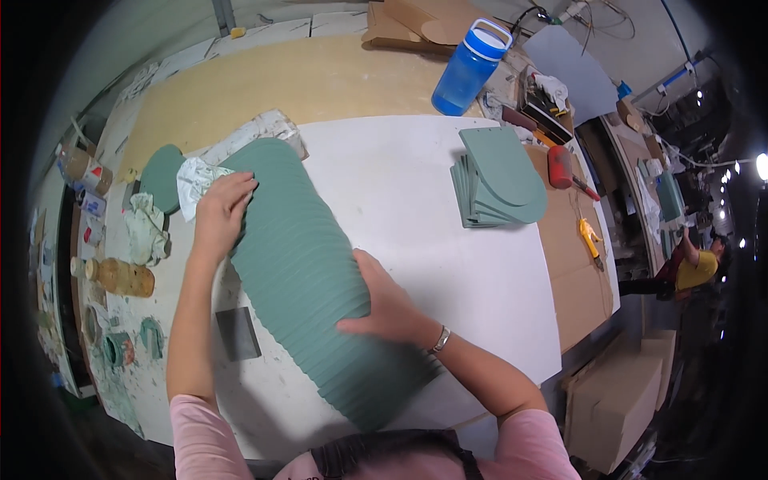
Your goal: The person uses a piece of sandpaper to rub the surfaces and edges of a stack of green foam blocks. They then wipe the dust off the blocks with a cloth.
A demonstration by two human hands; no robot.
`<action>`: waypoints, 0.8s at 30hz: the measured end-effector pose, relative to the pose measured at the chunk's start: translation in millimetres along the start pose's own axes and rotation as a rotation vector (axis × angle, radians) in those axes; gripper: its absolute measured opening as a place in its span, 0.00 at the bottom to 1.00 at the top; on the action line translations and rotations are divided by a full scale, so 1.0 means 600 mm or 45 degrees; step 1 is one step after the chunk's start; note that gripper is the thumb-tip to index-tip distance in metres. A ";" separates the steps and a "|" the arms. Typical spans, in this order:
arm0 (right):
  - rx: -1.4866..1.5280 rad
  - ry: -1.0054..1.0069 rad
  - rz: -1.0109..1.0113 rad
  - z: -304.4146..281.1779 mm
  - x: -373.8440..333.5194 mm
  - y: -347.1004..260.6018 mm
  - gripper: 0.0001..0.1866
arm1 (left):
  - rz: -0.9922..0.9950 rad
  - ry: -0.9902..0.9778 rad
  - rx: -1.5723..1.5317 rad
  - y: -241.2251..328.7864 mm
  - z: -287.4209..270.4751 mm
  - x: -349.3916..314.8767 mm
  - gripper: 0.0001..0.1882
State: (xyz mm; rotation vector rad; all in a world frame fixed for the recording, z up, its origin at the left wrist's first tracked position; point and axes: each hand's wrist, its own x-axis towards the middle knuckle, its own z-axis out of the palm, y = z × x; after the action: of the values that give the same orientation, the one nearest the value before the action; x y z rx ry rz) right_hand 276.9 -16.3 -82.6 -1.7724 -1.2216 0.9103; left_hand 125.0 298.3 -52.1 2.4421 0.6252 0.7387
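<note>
A long row of overlapping sage-green panels (300,256) slants across the white tabletop, from the far left down toward me. At its far end my left hand (220,212) has its fingers bent over the panels' left edge. A crumpled white cloth (196,186) sticks out from under that hand, pinched in its fingers. My right hand (388,300) rests against the right side of the row, thumb spread from the fingers, holding nothing. The near end of the row is blurred. Right of the row stands a separate stack of round-ended green panels (500,176).
A blue bottle (468,72) stands at the back. On the right lie a red mallet (562,166) and a yellow tool (590,238) on cardboard (572,280). An amber bottle (124,278), a stained rag (146,228) and a dark grey square (238,334) are at left.
</note>
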 end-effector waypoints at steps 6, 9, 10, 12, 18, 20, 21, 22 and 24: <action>-0.052 0.030 0.032 -0.006 -0.008 0.009 0.64 | 0.072 0.135 0.084 0.012 0.017 -0.048 0.14; -0.059 -0.013 0.055 0.004 0.002 -0.015 0.64 | -0.302 -0.006 -0.274 0.033 0.023 0.036 0.12; -0.062 -0.031 0.041 0.009 0.007 -0.016 0.64 | -0.239 0.005 -0.377 0.046 0.042 0.054 0.12; -0.058 -0.015 0.054 -0.004 -0.002 -0.006 0.64 | -0.037 -0.183 -0.334 0.110 0.088 0.073 0.15; -0.084 0.032 0.072 -0.002 -0.007 0.000 0.64 | 0.039 0.045 0.053 0.001 0.033 -0.019 0.16; -0.080 0.046 0.053 0.002 -0.008 0.001 0.64 | -0.157 0.107 -0.181 0.022 0.026 -0.028 0.16; -0.085 0.057 0.025 0.005 -0.007 0.002 0.63 | -0.204 0.093 -0.172 0.077 0.033 -0.024 0.16; -0.088 0.064 0.032 0.003 -0.008 0.007 0.63 | -0.245 0.078 -0.173 0.113 0.048 -0.020 0.17; -0.064 0.065 0.022 0.003 -0.012 0.012 0.60 | 0.110 -0.094 -0.079 0.133 0.063 -0.043 0.17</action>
State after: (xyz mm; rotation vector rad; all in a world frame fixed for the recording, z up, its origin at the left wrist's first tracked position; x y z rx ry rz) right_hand 276.3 -24.4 -89.1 -1.8370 -1.2077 0.8459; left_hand 150.8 210.1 -42.4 2.4393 0.4645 0.6880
